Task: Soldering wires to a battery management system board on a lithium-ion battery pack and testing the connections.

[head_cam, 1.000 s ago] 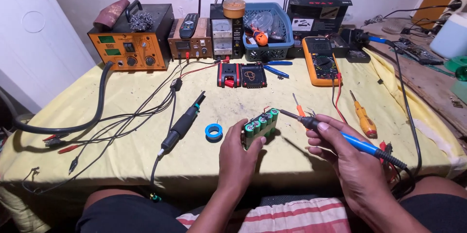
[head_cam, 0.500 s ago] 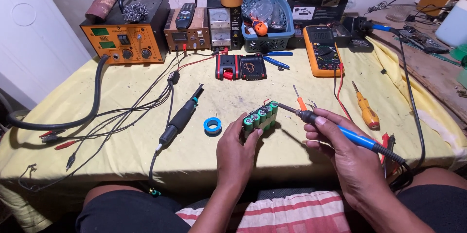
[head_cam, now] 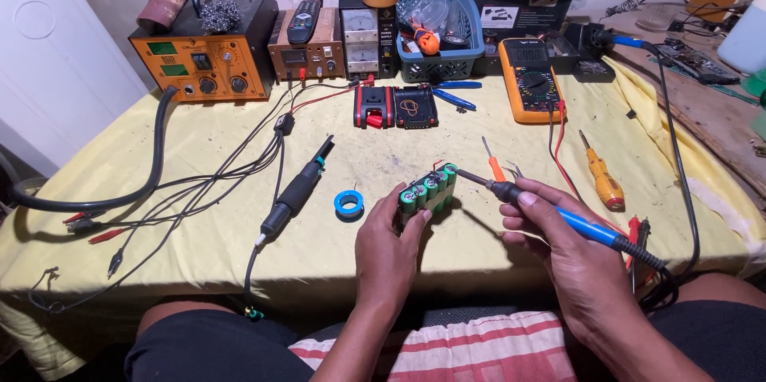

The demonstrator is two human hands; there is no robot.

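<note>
Two bare hands work above the near edge of the yellow-covered worktop (head_cam: 199,142), near its middle. The left hand (head_cam: 387,242) is curled around the green cylindrical-cell battery pack (head_cam: 428,190), fingers closed on its lower side, holding it tilted just above the cloth. The right hand (head_cam: 558,238) pinches the blue-handled soldering iron (head_cam: 558,213) between thumb and fingers in a pen grip; the iron's dark metal tip points left and meets the far upper end of the battery pack. The iron's cable runs off toward the right edge of the worktop. Just left of the battery pack, lying flat on the cloth, is a small blue roll of tape (head_cam: 349,204). Farther left lies a black hot-air handpiece with a cable (head_cam: 299,188), angled toward the far edge. Beyond the iron's tip lies a small orange-handled screwdriver (head_cam: 495,162), and nearer the right edge lies a larger yellow-handled screwdriver (head_cam: 602,178). Along the far edge stand, from left to right, an orange-fronted rework station (head_cam: 211,59), a brown bench power unit with a remote control on top (head_cam: 307,51), a blue plastic basket (head_cam: 439,47) and an orange-cased multimeter (head_cam: 531,83). A red-and-black opened battery housing (head_cam: 396,106) lies in front of the basket, well apart from both hands.
</note>
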